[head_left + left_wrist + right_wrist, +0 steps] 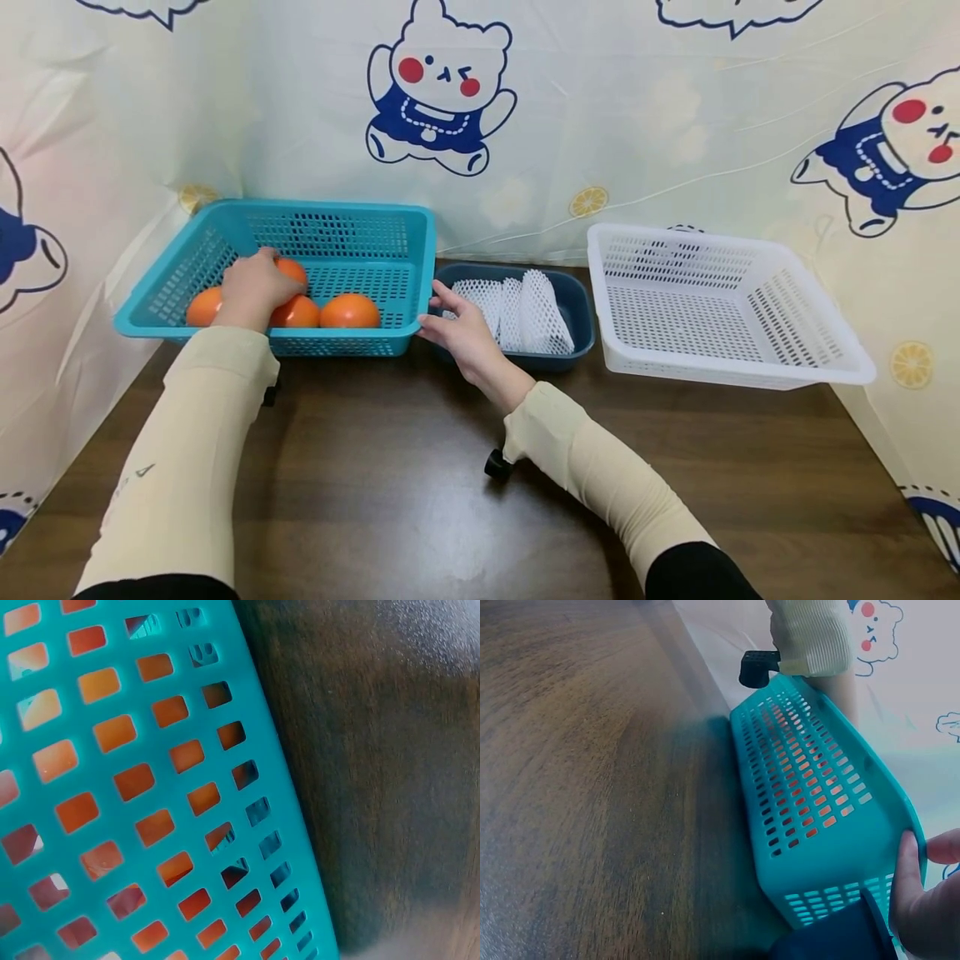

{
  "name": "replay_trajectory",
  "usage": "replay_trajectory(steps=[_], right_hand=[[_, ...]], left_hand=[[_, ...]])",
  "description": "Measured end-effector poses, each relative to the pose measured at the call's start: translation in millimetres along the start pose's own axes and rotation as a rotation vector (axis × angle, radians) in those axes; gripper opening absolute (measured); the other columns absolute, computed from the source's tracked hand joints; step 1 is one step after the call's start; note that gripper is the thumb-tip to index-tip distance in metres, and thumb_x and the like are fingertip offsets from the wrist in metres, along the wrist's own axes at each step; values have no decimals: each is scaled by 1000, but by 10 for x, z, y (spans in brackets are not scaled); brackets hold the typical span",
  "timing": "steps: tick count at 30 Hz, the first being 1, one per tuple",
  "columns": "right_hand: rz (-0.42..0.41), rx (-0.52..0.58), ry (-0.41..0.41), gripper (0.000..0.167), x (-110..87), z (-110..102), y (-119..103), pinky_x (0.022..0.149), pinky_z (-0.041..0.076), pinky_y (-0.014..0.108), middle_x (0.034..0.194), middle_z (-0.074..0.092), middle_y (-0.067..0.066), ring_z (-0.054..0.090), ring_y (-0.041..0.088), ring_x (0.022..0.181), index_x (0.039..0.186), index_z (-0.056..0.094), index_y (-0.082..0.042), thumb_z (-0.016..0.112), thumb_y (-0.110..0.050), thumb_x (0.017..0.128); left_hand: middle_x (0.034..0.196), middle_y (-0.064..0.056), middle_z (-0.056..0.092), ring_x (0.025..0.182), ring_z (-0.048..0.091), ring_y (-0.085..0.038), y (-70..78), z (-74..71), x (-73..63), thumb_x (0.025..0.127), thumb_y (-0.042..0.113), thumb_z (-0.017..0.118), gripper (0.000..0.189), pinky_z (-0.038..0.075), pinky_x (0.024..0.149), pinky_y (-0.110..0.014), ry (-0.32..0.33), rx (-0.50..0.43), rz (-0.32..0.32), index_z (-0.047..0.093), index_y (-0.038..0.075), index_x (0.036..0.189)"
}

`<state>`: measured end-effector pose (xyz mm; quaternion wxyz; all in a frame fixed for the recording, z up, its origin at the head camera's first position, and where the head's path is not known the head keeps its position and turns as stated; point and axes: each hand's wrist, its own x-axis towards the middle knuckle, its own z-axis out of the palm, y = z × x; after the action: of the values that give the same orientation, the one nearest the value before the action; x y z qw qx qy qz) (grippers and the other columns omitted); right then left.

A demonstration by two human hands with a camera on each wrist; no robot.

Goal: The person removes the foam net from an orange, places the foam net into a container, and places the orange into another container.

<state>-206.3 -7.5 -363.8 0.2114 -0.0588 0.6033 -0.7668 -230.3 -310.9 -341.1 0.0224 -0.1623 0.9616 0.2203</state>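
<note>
A teal plastic basket (pixel 408 275) with slotted walls stands at the back left. Several oranges (pixel 350 311) lie in it along the near side. My left hand (pixel 257 286) reaches down among the oranges, its back upward and its fingertips hidden; whether it grips one does not show. Through the slots in the left wrist view, parts of an orange (pixel 141 782) and of that hand appear. With thumb and finger, my right hand (pixel 468 332) pinches the basket's right rim; in the right wrist view its thumb (pixel 907 874) presses the outer wall.
Just right of the teal basket is a dark blue bin (pixel 579 312) holding white foam fruit nets (pixel 542 317). Farther right stands a white slotted basket (pixel 738 371). Behind everything hangs a printed cloth (pixel 300 108). All stands on a brown wooden table (pixel 390 467).
</note>
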Motion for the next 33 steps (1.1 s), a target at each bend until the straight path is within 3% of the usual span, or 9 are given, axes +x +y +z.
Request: replay_trajectory(steps=[4,9,12,25,30,33], right_hand=[[-3,3,1,63,0,14,-8,97,53,37,128,47,12,63,21,104,159,37,-10,58,6,101],[-10,-3,1,63,11,26,-26,97,53,37,128,48,12,63,21,105,159,38,-10,58,5,101],[-5,-7,1,63,8,25,-33,97,53,37,128,48,12,63,22,106,159,38,-10,58,5,101],[-12,28,-10,61,-43,-1,-10,100,50,39,128,47,12,62,24,109,158,37,-7,56,4,102],[0,88,-37,60,-65,-10,-14,105,47,42,126,46,12,59,24,111,158,35,-3,53,6,102],[9,101,-55,59,-65,-29,-17,105,46,42,134,47,14,59,21,109,158,34,-2,52,6,103]], left_hand=[[127,-42,37,115,33,-58,-11,-11,9,93,27,59,68,40,91,-71,11,5,19,37,-10,146],[120,-38,39,107,37,-54,-22,-40,5,93,25,60,55,42,88,-67,44,4,33,47,-19,123],[116,-37,41,103,39,-52,-24,-46,-7,93,25,60,52,43,86,-64,38,4,25,49,-20,117],[122,-42,35,112,35,-57,25,-35,-33,98,31,60,64,43,89,-68,20,21,-4,44,-24,126],[141,-49,21,127,26,-64,19,-50,-32,99,35,60,82,38,96,-76,5,31,-18,25,-24,146],[146,-50,15,133,21,-66,10,-46,-25,99,35,61,88,35,100,-77,16,53,-9,17,-24,148]])
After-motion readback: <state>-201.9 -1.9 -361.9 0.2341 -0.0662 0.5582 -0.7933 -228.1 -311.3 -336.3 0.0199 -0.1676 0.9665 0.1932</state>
